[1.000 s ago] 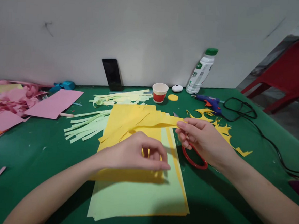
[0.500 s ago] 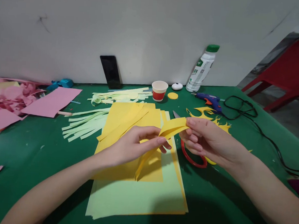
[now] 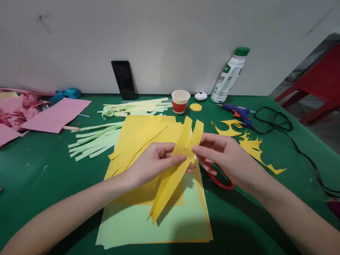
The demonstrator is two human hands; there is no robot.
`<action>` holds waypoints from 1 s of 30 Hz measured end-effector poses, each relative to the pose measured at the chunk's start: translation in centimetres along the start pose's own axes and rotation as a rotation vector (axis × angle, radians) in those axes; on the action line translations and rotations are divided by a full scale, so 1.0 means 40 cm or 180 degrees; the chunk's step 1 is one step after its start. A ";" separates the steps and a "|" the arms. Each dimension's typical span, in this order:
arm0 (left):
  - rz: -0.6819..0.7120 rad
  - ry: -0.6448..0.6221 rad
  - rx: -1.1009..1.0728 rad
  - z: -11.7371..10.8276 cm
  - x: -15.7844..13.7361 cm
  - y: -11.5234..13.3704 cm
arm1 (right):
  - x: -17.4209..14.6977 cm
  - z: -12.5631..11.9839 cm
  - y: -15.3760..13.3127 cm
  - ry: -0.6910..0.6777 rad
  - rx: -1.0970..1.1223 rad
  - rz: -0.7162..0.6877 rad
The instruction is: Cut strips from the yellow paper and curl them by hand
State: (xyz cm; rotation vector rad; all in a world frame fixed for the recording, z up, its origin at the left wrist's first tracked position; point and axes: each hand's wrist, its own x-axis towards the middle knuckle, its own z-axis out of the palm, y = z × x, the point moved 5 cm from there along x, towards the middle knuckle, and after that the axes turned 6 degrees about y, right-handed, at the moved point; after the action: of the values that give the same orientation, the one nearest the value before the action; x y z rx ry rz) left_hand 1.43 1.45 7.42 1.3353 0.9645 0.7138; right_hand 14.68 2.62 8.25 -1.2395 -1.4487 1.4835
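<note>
Pinched between thumb and fingers of my left hand (image 3: 156,159) are yellow paper strips (image 3: 172,182), their upper ends fanned apart in a V and their lower ends hanging close together. My right hand (image 3: 220,152) pinches the right-hand strip near its top. Beneath both hands lies a stack of yellow paper (image 3: 146,131) over pale green paper (image 3: 151,227). More cut yellow strips rest on the stack's upper left. Red-handled scissors (image 3: 223,182) lie under my right hand, which covers most of them.
Green fringed paper (image 3: 99,142) lies left of the stack, with pink paper (image 3: 57,115) farther left. At the back are a phone (image 3: 123,79), a paper cup (image 3: 180,105) and a bottle (image 3: 228,79). A corded glue gun (image 3: 236,112) and yellow scraps (image 3: 253,147) sit right.
The strips have swung from bent over between my hands to upright, with their tops spread apart. My right hand has moved left, closer to my left hand, and uncovered more yellow scraps.
</note>
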 end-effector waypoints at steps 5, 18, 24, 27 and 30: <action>0.0812 0.0214 0.1150 0.005 -0.005 0.017 | 0.001 0.001 0.002 0.0241 0.0296 -0.0006; 0.0344 -0.2051 0.1464 0.036 -0.012 -0.041 | 0.070 -0.049 0.071 0.0513 0.0613 0.0442; -0.0135 -0.0911 0.0790 -0.045 0.072 -0.116 | 0.074 0.023 0.123 0.0105 0.0307 0.0390; -0.0048 -0.0652 0.0854 -0.043 0.076 -0.133 | 0.075 0.034 0.150 0.0068 0.0228 0.0338; -0.0023 -0.0486 0.0961 -0.045 0.077 -0.137 | 0.074 0.037 0.173 -0.0032 0.0170 0.0354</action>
State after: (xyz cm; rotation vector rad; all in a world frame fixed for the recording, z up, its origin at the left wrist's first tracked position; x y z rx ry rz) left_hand 0.70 4.28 1.57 1.6239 0.9792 0.4640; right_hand 13.33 4.14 0.86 -1.2998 -1.3568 1.5939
